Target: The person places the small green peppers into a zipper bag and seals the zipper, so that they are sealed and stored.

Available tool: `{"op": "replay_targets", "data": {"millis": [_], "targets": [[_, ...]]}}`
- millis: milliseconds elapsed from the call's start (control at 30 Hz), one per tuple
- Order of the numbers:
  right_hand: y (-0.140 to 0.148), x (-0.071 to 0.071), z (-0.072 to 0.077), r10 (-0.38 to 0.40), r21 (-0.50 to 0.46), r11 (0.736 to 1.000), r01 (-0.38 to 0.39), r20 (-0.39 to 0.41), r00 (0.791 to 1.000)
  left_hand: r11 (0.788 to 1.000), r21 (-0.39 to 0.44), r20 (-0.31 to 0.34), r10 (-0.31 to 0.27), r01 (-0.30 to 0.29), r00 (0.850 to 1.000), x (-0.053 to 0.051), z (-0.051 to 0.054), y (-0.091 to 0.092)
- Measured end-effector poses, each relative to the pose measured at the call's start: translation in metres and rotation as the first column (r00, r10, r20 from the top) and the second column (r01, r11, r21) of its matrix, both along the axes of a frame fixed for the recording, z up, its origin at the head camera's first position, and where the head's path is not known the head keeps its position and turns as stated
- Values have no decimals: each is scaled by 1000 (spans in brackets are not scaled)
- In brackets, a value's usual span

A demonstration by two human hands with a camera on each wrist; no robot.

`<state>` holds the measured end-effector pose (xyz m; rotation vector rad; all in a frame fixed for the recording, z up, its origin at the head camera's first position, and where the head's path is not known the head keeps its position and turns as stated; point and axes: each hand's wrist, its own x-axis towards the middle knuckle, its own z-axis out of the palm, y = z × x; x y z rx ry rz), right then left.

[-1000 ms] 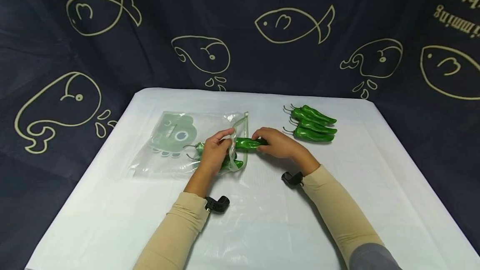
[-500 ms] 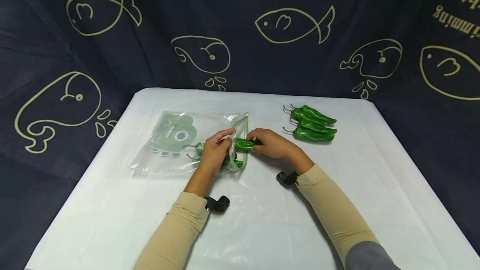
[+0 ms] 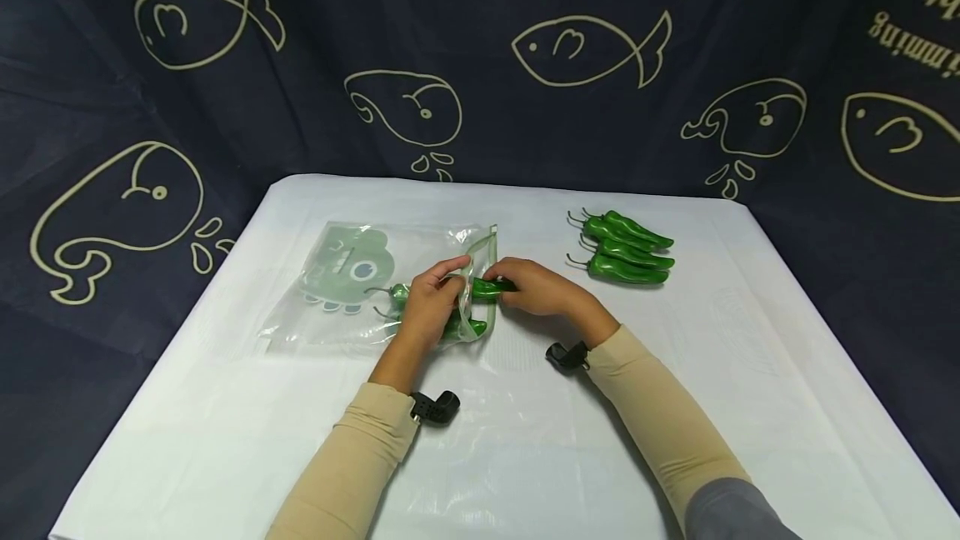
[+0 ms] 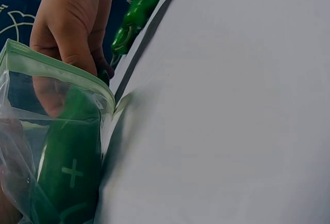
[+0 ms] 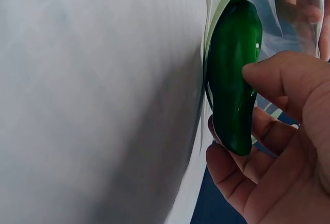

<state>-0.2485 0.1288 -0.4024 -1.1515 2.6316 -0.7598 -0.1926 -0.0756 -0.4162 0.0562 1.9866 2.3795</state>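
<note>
A clear zip bag with a green dinosaur print lies left of centre, its mouth facing right. Green peppers are inside it, stems to the left. My left hand pinches the upper film of the bag near its mouth, holding it raised. At the mouth, my right hand grips the tip end of a green pepper that is partly inside the bag. In the right wrist view, the thumb and fingers of my right hand lie on either side of that pepper.
Several green peppers lie in a stack at the back right of the white table. Behind the table hangs a dark blue cloth with fish and whale drawings.
My right hand has moved left, and the pepper it grips shows less outside the bag mouth. My left hand and the bag have hardly moved.
</note>
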Motion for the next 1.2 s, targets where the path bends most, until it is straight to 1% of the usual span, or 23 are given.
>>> {"op": "replay_targets", "data": {"millis": [100, 133, 367, 567, 767, 1000, 1200], "targets": [[-1, 0, 1, 6, 13, 1000, -6, 6, 1000, 1000, -18, 5, 6, -6, 1000, 0, 1, 0], [-1, 0, 1, 7, 18, 1000, -7, 7, 1000, 1000, -19, 1, 11, -11, 1000, -2, -2, 0], [-3, 2, 5, 0, 45, 999, 0, 20, 1000, 1000, -3, -20, 9, -9, 1000, -2, -3, 0], [-5, 3, 3, -15, 55, 998, 13, 24, 1000, 1000, -8, -23, 21, -21, 1000, -1, -4, 1], [-5, 2, 2, -5, 58, 998, 4, 27, 1000, 999, -27, -34, 38, -39, 999, 0, -4, 2], [-7, 2, 3, 2, 66, 998, -3, 20, 1000, 999, -10, -38, 35, -35, 999, 0, -4, 2], [-9, 1, 2, 3, 64, 998, -3, 12, 1000, 999, -8, -27, 44, -44, 999, -1, -4, 2]]}}
